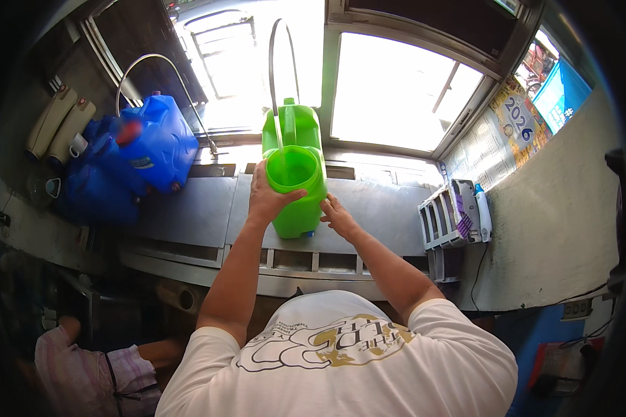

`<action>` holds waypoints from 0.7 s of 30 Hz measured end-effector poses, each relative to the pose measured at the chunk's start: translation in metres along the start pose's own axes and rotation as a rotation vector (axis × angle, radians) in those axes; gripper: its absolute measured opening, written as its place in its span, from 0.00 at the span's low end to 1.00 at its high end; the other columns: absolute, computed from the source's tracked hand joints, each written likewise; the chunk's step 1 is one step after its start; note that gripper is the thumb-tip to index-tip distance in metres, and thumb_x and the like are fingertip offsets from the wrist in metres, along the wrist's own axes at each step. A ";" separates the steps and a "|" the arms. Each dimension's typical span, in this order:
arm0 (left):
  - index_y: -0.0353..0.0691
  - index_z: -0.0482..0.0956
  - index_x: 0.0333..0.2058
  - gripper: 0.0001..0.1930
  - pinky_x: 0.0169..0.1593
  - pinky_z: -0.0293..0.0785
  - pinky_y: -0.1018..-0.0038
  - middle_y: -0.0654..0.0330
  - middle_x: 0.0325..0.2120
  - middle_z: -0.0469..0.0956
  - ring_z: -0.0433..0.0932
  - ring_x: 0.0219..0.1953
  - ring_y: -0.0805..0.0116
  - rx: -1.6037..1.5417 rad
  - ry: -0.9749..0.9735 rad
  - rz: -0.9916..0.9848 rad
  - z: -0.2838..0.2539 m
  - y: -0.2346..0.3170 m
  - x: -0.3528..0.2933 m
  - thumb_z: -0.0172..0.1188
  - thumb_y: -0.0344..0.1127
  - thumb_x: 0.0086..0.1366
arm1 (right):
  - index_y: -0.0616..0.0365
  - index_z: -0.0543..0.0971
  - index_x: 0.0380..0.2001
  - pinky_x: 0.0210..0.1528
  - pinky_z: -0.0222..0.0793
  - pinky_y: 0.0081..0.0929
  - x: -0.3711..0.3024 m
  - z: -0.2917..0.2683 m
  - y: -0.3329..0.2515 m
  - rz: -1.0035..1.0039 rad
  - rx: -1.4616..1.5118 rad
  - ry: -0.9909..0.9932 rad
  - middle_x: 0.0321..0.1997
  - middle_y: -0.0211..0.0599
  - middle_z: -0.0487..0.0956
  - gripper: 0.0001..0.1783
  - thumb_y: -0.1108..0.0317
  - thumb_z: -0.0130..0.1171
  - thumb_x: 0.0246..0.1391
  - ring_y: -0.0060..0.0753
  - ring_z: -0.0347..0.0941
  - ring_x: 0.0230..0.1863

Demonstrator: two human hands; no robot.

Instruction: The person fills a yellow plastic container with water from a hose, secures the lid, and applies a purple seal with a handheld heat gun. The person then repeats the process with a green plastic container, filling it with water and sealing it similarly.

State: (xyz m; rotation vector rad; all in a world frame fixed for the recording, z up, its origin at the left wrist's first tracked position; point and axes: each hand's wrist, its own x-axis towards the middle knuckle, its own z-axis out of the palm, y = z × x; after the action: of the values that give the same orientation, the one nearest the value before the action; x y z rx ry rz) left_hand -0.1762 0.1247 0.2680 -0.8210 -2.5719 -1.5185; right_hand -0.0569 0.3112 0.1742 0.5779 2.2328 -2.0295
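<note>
A bright green plastic container (295, 201) with a wide round mouth stands on the steel counter (188, 208) in front of me. A thin hose (275, 76) curves down from above into its mouth. My left hand (268, 197) grips the rim and left side of the container. My right hand (337, 215) presses flat against its lower right side, fingers together. A second green jug (292, 124) with a handle stands right behind it by the window.
Blue water jugs (142, 156) crowd the counter's left end under a curved tap (156, 66). A white rack (448, 222) with a bottle (483, 212) sits at the right by the wall. A calendar (515, 121) hangs on it. Another person in a striped garment (90, 372) crouches at lower left.
</note>
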 end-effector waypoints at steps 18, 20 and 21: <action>0.36 0.71 0.51 0.40 0.50 0.75 0.67 0.55 0.43 0.79 0.79 0.45 0.63 -0.147 -0.010 0.033 -0.010 -0.012 -0.002 0.82 0.42 0.40 | 0.61 0.72 0.60 0.50 0.73 0.31 -0.076 0.003 0.056 0.144 -0.319 -0.006 0.52 0.46 0.80 0.33 0.50 0.59 0.58 0.33 0.78 0.43; 0.33 0.67 0.54 0.43 0.55 0.72 0.68 0.55 0.46 0.77 0.77 0.48 0.62 -0.238 -0.022 0.061 -0.009 -0.025 0.001 0.81 0.46 0.43 | 0.60 0.74 0.58 0.49 0.73 0.30 -0.107 -0.017 0.088 0.197 -0.354 0.001 0.48 0.44 0.81 0.31 0.51 0.60 0.57 0.32 0.78 0.42; 0.31 0.65 0.56 0.45 0.57 0.70 0.69 0.54 0.48 0.76 0.76 0.51 0.62 -0.201 -0.042 0.095 -0.009 -0.024 0.002 0.81 0.47 0.44 | 0.59 0.79 0.52 0.56 0.70 0.34 -0.127 -0.029 0.112 0.228 -0.308 0.068 0.49 0.50 0.81 0.29 0.49 0.60 0.54 0.46 0.77 0.51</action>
State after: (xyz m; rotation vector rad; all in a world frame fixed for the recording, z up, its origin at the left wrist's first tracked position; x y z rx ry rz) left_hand -0.1910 0.1086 0.2543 -0.9893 -2.3963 -1.7697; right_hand 0.1025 0.3173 0.1101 0.8328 2.3280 -1.5439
